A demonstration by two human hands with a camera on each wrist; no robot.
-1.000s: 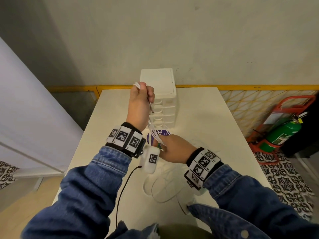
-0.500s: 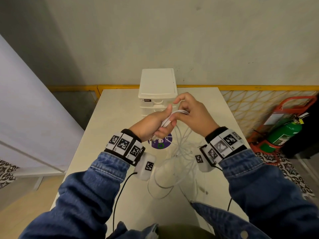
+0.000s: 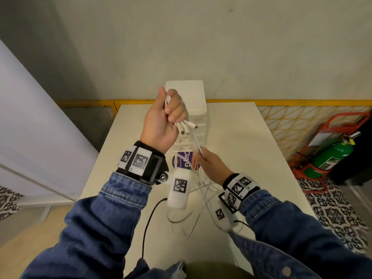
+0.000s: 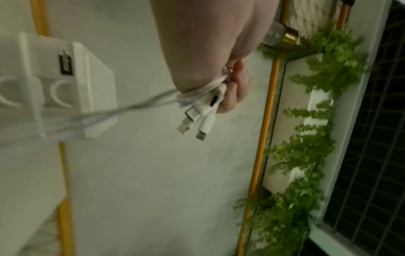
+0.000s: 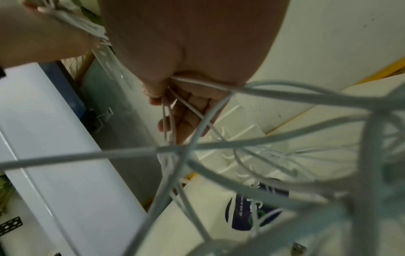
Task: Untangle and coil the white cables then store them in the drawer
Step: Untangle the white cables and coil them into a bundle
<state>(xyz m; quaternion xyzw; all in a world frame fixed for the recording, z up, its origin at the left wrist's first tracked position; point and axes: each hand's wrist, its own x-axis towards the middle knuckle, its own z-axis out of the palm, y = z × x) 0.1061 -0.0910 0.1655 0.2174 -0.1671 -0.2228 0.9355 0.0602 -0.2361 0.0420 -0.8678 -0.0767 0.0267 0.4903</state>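
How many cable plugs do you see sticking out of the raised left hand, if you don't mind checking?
3 plugs are clear, bunched below the left hand's curled fingers, ends pointing away from the palm. A fourth flat connector seems tucked against the fingers; more may be hidden in the fist.

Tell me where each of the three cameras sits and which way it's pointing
Head: on the person's head, looking forward and down at the table, both hands and denim sleeves.
Left wrist: along the left hand, raised, gripping the white cables by their plugs.
Right wrist: along the right hand, cable strands running through its fingers.
Shared: cables and drawer unit appear in all three.
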